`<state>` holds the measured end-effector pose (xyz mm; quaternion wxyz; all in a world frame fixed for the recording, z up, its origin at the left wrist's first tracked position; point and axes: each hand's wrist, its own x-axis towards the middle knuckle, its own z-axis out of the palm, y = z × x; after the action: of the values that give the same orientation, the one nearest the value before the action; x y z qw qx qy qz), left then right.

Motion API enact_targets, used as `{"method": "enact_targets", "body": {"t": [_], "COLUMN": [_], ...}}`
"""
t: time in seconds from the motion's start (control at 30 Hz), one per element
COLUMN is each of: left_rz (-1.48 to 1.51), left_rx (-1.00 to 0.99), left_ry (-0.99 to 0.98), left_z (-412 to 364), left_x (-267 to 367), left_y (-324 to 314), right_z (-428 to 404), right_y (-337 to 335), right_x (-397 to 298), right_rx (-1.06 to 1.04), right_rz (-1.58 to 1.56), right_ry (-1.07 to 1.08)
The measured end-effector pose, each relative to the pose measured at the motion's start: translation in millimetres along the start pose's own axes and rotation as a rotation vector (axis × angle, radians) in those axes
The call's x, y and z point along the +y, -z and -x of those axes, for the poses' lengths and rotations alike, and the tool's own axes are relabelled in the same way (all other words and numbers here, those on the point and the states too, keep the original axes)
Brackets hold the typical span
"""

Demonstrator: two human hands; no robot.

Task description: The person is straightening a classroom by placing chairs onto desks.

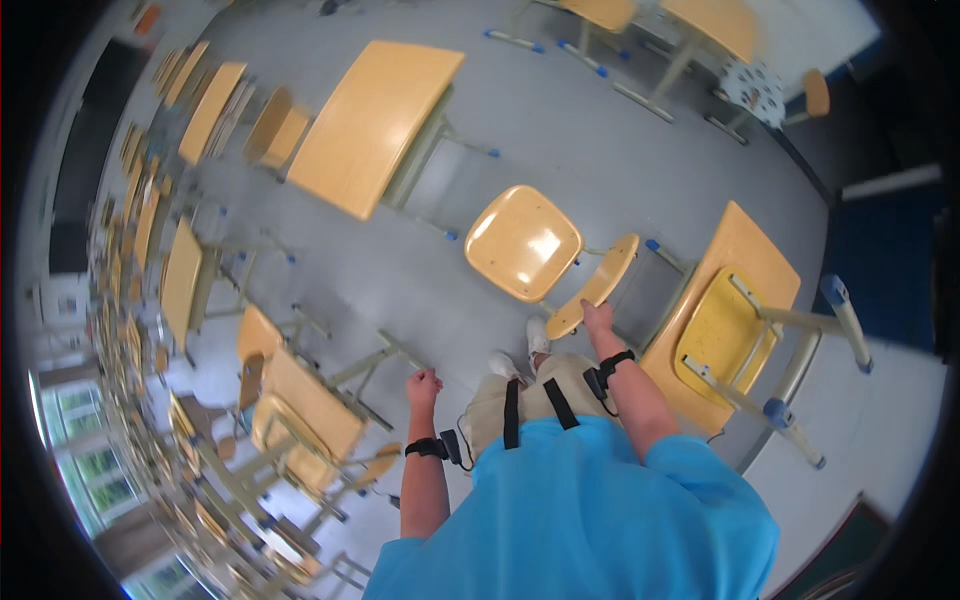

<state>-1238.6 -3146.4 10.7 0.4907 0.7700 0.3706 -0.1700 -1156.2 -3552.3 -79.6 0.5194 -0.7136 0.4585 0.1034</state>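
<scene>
My right hand point(598, 318) grips the top edge of a wooden chair backrest point(598, 285). The matching chair seat point(524, 244), pale varnished wood with light glinting on it, lies just beyond the backrest. Most of the chair's metal frame is hidden beneath the wood. My left hand point(424, 388) hangs at my left side with its fingers curled in, and I see nothing in it. Both wrists wear black strapped devices.
At my right, an upturned chair point(727, 337) rests on a wooden desk point(757, 240). Ahead stands another desk point(379, 120) with a chair point(277, 129) behind it. On my left is a desk point(315, 390) with an upturned chair point(289, 442). Several desk rows fill the far left.
</scene>
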Motion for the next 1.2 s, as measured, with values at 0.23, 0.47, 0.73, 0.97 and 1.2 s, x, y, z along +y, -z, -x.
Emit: {"method": "enact_targets", "body": {"t": [0.23, 0.47, 0.73, 0.97, 1.2], "left_rz": [-0.065, -0.337, -0.554, -0.633, -1.013], "left_rx": [-0.316, -0.598, -0.606, -0.614, -0.599], "left_ry": [-0.069, -0.144, -0.165, -0.162, -0.496], "left_z": [-109.9, -177.1, -235.2, -288.7, -389.7], "left_x": [101.7, 172.3, 197.4, 178.7, 142.4], "left_y": [-32.2, -73.6, -75.7, -107.3, -203.1], "right_z": [19.5, 38.9, 44.9, 46.4, 44.8], "right_y": [-9.2, -12.1, -26.6, -24.3, -13.7], "right_x": [-31.2, -52.1, -57.2, -60.0, -41.3], "right_rx": [0.088, 0.196, 0.420, 0.428, 0.408], "right_rz": [0.150, 0.096, 0.046, -0.036, 0.003], "right_ry": [-0.116, -0.234, -0.212, -0.191, -0.198]}}
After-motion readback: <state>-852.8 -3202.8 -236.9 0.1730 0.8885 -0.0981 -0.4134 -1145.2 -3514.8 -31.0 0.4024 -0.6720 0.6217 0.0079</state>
